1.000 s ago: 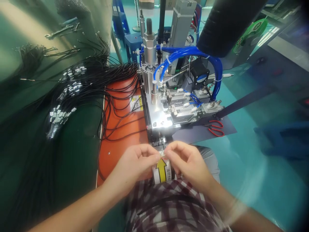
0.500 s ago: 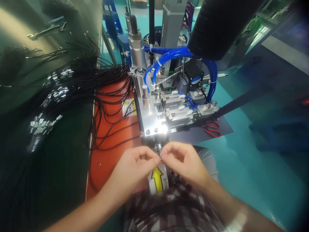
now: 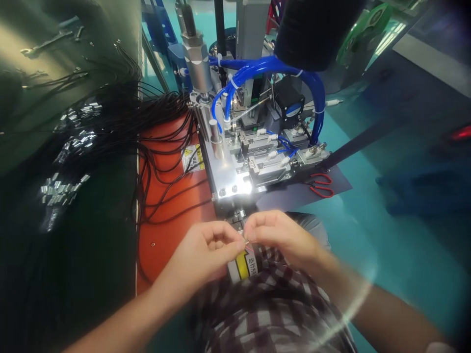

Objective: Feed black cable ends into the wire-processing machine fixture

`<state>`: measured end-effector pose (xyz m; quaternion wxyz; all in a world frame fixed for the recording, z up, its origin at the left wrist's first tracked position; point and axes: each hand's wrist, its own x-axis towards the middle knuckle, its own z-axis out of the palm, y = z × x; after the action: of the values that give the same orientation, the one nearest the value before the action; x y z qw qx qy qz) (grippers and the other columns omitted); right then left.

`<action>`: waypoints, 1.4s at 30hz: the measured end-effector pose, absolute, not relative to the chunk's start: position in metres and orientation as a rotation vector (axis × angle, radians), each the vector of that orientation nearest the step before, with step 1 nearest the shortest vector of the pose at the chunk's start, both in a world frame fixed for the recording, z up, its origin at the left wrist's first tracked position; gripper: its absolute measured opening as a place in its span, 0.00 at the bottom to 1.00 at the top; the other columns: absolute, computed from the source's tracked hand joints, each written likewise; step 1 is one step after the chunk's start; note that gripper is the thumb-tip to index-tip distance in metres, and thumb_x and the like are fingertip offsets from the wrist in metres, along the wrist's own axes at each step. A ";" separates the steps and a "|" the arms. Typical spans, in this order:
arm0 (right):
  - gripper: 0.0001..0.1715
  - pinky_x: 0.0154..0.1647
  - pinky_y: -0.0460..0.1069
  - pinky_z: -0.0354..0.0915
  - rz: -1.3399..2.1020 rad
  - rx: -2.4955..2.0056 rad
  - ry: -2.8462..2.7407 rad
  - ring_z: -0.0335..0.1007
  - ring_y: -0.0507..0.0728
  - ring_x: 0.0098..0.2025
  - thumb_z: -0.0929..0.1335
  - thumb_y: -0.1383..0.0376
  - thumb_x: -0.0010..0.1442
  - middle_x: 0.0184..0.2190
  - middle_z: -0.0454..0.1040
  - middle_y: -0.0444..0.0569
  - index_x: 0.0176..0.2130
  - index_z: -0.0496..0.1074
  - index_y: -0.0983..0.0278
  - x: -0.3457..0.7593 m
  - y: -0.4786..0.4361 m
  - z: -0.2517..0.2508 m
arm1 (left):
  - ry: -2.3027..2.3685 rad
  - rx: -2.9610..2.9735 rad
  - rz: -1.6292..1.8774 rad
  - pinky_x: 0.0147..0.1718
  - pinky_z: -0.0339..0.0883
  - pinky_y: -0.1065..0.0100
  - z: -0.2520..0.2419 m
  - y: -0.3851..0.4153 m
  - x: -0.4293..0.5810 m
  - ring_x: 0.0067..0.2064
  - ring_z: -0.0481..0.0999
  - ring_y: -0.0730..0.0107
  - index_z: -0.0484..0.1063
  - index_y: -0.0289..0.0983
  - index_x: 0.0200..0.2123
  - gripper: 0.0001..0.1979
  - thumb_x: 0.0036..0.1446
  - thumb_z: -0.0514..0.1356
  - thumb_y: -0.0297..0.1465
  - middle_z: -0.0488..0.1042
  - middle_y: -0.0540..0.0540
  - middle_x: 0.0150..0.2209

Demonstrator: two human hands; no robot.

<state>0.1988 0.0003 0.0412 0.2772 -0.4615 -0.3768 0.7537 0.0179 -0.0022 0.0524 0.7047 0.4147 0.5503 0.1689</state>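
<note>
My left hand [image 3: 215,247] is closed in a pinch, its thumb and forefinger meeting just in front of the machine. My right hand [image 3: 277,235] also pinches, its fingertips almost touching those of the left. Between the fingertips shows a thin reddish wire [image 3: 250,247] with a tiny shiny end; its details are too small to make out and the fingers hide most of it. Below the hands lies a white label with a yellow arrow [image 3: 243,265]. Just beyond them stands the bench machine [image 3: 225,171], with its bright metal plate and blue air hoses [image 3: 274,65].
Black cables [image 3: 162,105] with shiny ends spread over the dark table on the left and the orange mat [image 3: 176,235]. Red-handled scissors [image 3: 322,185] lie right of the machine. A wrench [image 3: 46,44] rests at the far left. A dark cylinder [image 3: 309,34] hangs overhead.
The view has shifted slightly, so the machine sits a little farther left and higher. My right hand has tilted, its fingers straighter, and more of the reddish wire shows between the hands.
</note>
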 end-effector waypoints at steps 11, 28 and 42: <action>0.07 0.30 0.45 0.57 1.935 -1.200 -1.170 0.61 0.50 0.28 0.69 0.64 0.54 0.26 0.70 0.43 0.29 0.72 0.67 0.201 -0.004 0.046 | 1.204 0.840 0.362 0.15 0.45 0.79 0.056 -0.006 0.021 0.17 0.46 0.84 0.68 0.37 0.23 0.12 0.46 0.67 0.36 0.52 0.61 0.13; 0.02 0.20 0.44 0.55 0.954 -1.259 -1.739 0.54 0.47 0.20 0.69 0.71 0.57 0.26 0.67 0.41 0.33 0.71 0.65 0.194 -0.024 0.042 | 1.231 0.842 0.416 0.14 0.46 0.80 0.059 -0.006 0.021 0.16 0.44 0.84 0.67 0.37 0.23 0.11 0.49 0.64 0.35 0.48 0.63 0.12; 0.05 0.25 0.47 0.59 0.431 -1.100 -1.962 0.63 0.49 0.23 0.68 0.73 0.60 0.29 0.75 0.47 0.36 0.72 0.64 0.196 -0.030 0.035 | 1.232 0.888 0.426 0.13 0.48 0.79 0.056 -0.006 0.020 0.16 0.44 0.84 0.68 0.37 0.24 0.09 0.49 0.63 0.35 0.49 0.63 0.12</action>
<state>0.1959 -0.0299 0.0348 0.4130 -0.4374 -0.7802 0.1716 0.0204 -0.0059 0.0556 0.7049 0.3992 0.5541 0.1915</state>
